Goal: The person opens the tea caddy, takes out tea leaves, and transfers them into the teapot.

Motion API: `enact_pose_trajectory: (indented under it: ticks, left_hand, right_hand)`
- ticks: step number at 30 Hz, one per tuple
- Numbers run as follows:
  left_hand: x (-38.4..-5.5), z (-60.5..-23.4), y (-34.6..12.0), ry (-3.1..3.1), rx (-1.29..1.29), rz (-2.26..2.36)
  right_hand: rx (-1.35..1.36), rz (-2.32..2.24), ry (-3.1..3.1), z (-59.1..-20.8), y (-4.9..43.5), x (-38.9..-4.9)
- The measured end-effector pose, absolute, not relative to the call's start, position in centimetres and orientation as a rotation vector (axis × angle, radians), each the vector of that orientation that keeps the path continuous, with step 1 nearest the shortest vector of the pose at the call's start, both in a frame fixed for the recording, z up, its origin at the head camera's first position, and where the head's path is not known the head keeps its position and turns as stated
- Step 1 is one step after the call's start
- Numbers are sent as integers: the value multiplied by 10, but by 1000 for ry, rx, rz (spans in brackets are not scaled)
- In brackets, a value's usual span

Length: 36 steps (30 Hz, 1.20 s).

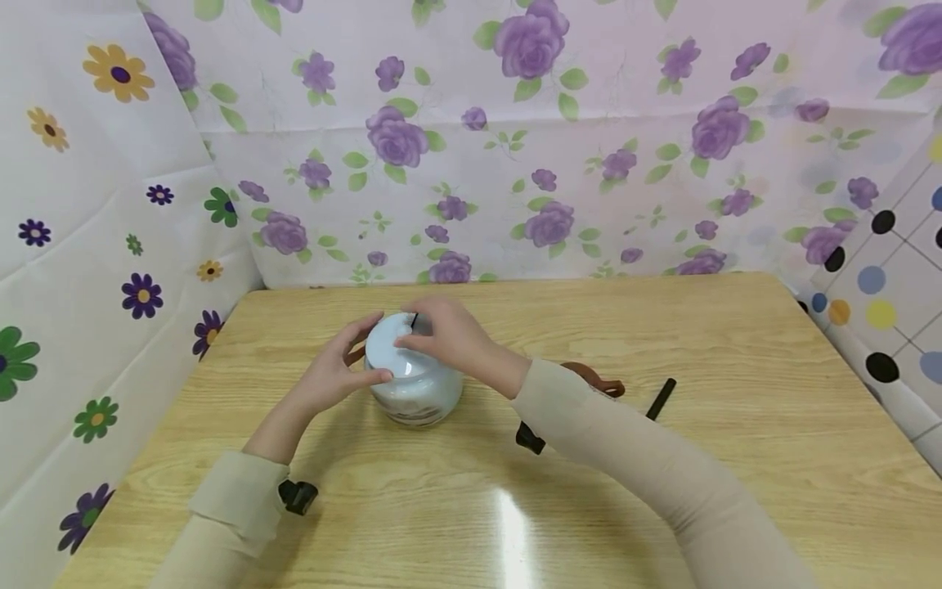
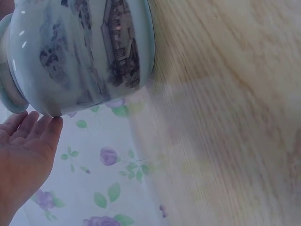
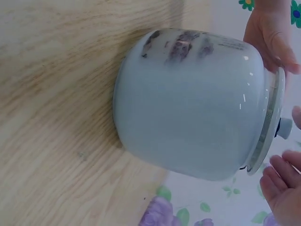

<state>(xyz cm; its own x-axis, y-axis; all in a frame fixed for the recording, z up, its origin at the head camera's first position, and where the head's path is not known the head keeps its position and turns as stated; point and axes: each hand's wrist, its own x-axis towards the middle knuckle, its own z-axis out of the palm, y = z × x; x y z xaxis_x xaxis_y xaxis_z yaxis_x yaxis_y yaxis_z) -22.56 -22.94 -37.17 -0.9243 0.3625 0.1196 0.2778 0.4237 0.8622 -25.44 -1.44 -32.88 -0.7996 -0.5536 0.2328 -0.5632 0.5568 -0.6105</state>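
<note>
A pale blue-green lidded jar (image 1: pixel 419 397) stands upright on the table, with a dark landscape painted on its side (image 2: pixel 120 44). Its lid (image 3: pixel 269 125) has a small round knob (image 3: pixel 284 128). My left hand (image 1: pixel 334 368) spans the jar's upper left side, thumb by the lid's front edge; its nearly straight fingers (image 2: pixel 44 129) touch the jar's shoulder. Over the lid, my right hand (image 1: pixel 449 339) has thumb and fingers spread on either side of the knob. In the right wrist view, gaps show between the right fingers (image 3: pixel 280 176) and the knob.
A brown object (image 1: pixel 589 376) with a curved handle lies right of the jar, partly behind the right sleeve. Near it is a black stick (image 1: pixel 662 399), its lower end hidden by the sleeve. Patterned cloth (image 1: pixel 471 204) hangs behind the wooden table (image 1: pixel 412 507).
</note>
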Motion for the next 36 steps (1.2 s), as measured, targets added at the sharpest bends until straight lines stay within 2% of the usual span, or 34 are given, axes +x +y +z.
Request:
enact_pose_trajectory:
  ticks: [11,18,36]
  left_hand:
    - [-230,-372,-230,2608,599,1510]
    - [-229,-376,-229,2592,627,1574]
    - [-229,-384,-228,2621,690,1607]
  right_hand:
    - [798,1348,-2745,-359,2,-239]
    - [803,1387,-2719,-370,2,-232]
    - [875,1255,-2673,-371,3,-232]
